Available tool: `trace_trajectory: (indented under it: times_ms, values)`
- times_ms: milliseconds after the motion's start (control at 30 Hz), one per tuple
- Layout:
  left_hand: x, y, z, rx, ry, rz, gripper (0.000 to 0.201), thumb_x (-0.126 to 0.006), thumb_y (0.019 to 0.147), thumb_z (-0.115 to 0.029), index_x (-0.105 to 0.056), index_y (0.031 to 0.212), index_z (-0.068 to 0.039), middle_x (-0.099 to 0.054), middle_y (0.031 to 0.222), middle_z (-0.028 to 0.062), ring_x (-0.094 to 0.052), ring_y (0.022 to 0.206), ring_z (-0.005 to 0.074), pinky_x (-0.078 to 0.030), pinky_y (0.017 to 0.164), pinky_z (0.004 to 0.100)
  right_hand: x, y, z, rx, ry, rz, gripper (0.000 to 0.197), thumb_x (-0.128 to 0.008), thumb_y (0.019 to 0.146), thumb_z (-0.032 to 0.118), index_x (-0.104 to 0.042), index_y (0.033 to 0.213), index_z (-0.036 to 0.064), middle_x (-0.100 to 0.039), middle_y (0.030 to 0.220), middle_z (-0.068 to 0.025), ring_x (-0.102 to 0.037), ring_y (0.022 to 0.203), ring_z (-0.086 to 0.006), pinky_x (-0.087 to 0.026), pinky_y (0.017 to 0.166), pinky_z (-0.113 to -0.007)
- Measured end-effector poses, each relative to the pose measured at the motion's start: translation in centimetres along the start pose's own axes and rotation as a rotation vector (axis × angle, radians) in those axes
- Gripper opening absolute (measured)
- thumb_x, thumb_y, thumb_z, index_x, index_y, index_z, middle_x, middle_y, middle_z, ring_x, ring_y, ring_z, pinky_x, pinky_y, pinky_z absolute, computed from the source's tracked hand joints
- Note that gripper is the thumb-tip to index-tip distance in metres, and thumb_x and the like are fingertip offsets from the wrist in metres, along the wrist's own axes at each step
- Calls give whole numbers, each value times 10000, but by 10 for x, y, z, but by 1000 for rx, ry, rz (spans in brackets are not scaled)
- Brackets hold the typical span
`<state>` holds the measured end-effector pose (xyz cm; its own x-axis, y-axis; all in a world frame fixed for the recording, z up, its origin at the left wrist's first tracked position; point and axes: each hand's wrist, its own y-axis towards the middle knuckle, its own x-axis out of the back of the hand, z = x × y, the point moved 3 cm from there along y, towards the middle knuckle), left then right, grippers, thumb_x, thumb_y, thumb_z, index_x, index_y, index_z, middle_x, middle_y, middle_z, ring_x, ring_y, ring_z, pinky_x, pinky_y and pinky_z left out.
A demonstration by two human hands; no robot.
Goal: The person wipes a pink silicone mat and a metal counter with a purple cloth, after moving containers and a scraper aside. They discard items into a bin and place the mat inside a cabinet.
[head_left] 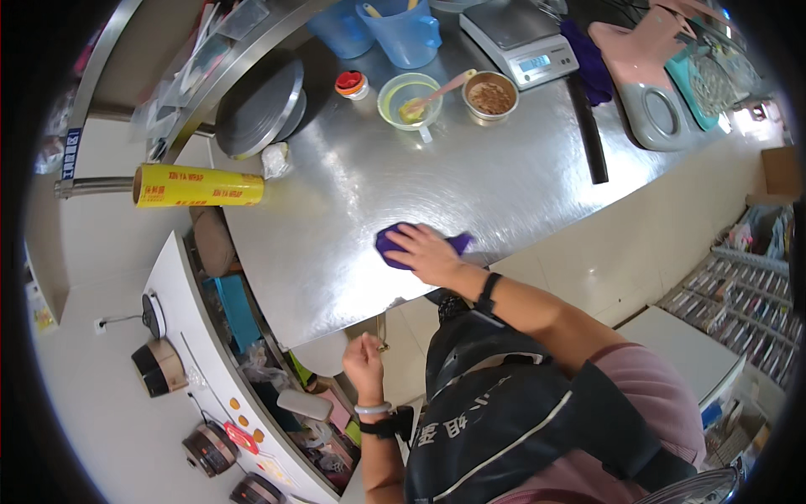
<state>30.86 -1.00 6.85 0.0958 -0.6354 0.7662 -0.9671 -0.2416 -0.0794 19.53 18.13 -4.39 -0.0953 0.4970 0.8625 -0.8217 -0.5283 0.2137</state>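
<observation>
My right hand (426, 252) presses a bunched purple cloth (388, 245) onto the steel tabletop (336, 244) near its front edge. The fingers lie over the cloth and grip it from above, and one corner of it pokes out on the right. My left hand (363, 363) is curled closed just off the table's front edge, beside my body, with nothing showing in it. Farther back stand a pale jug with a green rim (393, 102), with a pink-handled spatula (445, 92) resting in it, and a metal bowl of brown powder (492, 97).
At the back are blue jugs (405, 38), a red-lidded jar (352, 84), a digital scale (529, 59) and a dark bar (589, 130). A pink-and-grey appliance (646, 92) stands right. A turntable (260, 105) and a yellow wrap roll (200, 186) are left, above cluttered shelves (290, 403).
</observation>
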Motion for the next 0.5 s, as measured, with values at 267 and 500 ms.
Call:
trace_trajectory:
  times_ms: [267,500]
  values:
    - [-20,48,7,18,1,58,142,-610,813,-115,-666,771,8,-659,724,136,-630,640,213,-487,582,286,102,-82,-149,-654,-238,-452,507,-611,713,121,-490,1204,84,-388,1320,-180,-378,1184,-374,-318,981,-467]
    - [-28,85,22,-152,-48,50,192,-681,766,-175,-654,687,-3,-627,662,146,-596,574,284,-468,542,328,43,-17,-94,-511,-189,-307,558,-641,738,249,-462,1251,119,-327,1369,-180,-314,1239,-391,-275,1022,-474]
